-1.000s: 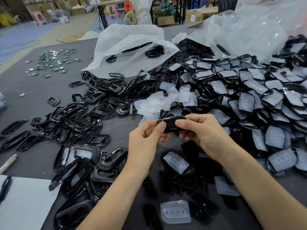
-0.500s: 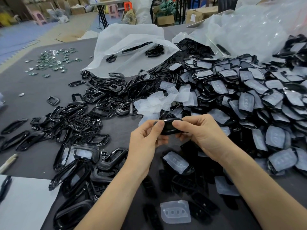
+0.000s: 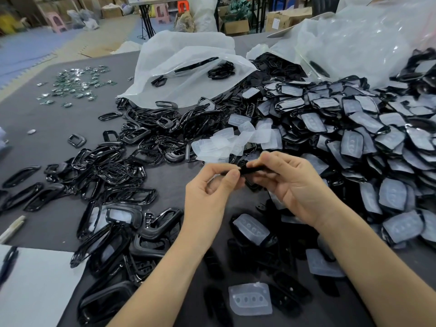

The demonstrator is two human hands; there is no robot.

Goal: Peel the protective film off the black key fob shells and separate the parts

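Warehouse clutter at the back, cardboard boxes and stools, and up front a grey-covered desk buried in parts. At centre frame, both hands are up off the surface and working one piece. The left hand pinches one end of a black key fob shell between thumb and forefinger. The right hand grips the other end, fingers curled round it. The shell is held edge-on to the camera, so whether any film clings to it, I cannot tell.

Right of frame sits the big heap of film-covered shells, clearly the stock waiting its turn. Just above the hands lies a loose cluster of peeled films. Left of centre sprawl the separated black frames, below a white plastic bag.

This looks like the split-or-peel moment on this one shell. To do it well, I'd say anchor the piece firmly with the right hand. Let the left thumbnail find an edge or seam at the very corner. Then draw away low and steady rather than yanking, so the glossy plastic doesn't bend. Finished bits belong in their own piles: film above, frames to the left.
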